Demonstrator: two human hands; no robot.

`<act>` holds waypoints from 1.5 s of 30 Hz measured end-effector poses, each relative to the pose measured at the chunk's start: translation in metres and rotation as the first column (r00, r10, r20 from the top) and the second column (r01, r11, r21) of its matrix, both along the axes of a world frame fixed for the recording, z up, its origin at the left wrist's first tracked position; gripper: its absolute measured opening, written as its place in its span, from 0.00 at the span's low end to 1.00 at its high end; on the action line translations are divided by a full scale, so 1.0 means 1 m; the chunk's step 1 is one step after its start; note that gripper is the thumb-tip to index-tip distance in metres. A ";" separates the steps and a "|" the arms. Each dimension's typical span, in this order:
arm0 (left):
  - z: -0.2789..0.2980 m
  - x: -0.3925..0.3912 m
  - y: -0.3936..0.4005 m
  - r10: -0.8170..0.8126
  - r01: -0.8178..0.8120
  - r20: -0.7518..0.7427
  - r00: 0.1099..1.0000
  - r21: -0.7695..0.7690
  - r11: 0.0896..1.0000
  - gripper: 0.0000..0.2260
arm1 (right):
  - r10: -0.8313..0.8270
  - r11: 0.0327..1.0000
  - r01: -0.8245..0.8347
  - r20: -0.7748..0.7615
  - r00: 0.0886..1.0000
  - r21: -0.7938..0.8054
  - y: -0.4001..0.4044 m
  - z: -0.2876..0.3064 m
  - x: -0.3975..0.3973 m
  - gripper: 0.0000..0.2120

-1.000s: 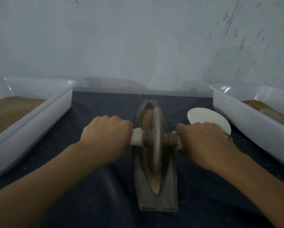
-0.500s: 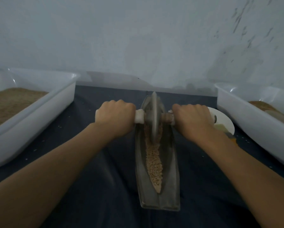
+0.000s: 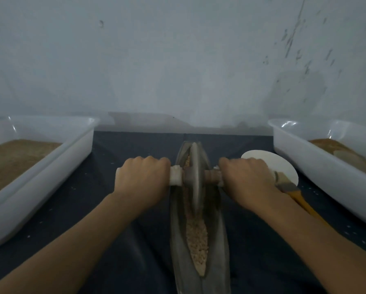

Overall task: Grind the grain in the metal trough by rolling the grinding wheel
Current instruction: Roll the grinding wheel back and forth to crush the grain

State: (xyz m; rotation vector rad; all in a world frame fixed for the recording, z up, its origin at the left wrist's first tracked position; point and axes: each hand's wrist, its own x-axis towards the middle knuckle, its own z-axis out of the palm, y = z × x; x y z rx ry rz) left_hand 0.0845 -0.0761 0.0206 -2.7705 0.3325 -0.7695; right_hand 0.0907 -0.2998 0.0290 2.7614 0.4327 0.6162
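Observation:
A long boat-shaped metal trough (image 3: 217, 247) lies on the dark cloth, pointing away from me. Pale brown grain (image 3: 197, 240) fills its groove. The grey grinding wheel (image 3: 196, 177) stands on edge in the far half of the groove. An axle handle (image 3: 175, 176) runs through the wheel to both sides. My left hand (image 3: 143, 179) grips the left end of the axle. My right hand (image 3: 246, 180) grips the right end. Both fists hide most of the handle.
A white tub (image 3: 50, 177) with brown grain stands at the left. Another white tub (image 3: 317, 166) with brown contents stands at the right. A white round plate (image 3: 283, 166) and a brush with a yellow handle (image 3: 298, 198) lie beside my right hand. A grey wall rises behind.
The wheel rolled from mid-trough to the far end, then came back a little toward me. Both hands kept their grip on the axle.

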 end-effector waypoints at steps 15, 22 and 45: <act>0.004 -0.052 0.012 -0.069 0.073 -0.058 0.996 0.082 0.994 0.20 | 0.099 0.995 -0.099 -0.038 0.994 0.000 -0.011 0.003 -0.055 0.21; -0.005 0.018 0.004 0.008 -0.014 -0.060 0.998 -0.097 0.995 0.13 | 0.024 0.998 -0.022 0.038 0.999 -0.057 0.010 0.009 0.019 0.08; 0.000 0.024 0.005 -0.028 0.026 -0.034 0.999 -0.052 0.998 0.12 | 0.024 0.998 -0.022 0.030 0.999 -0.052 0.009 0.012 0.025 0.08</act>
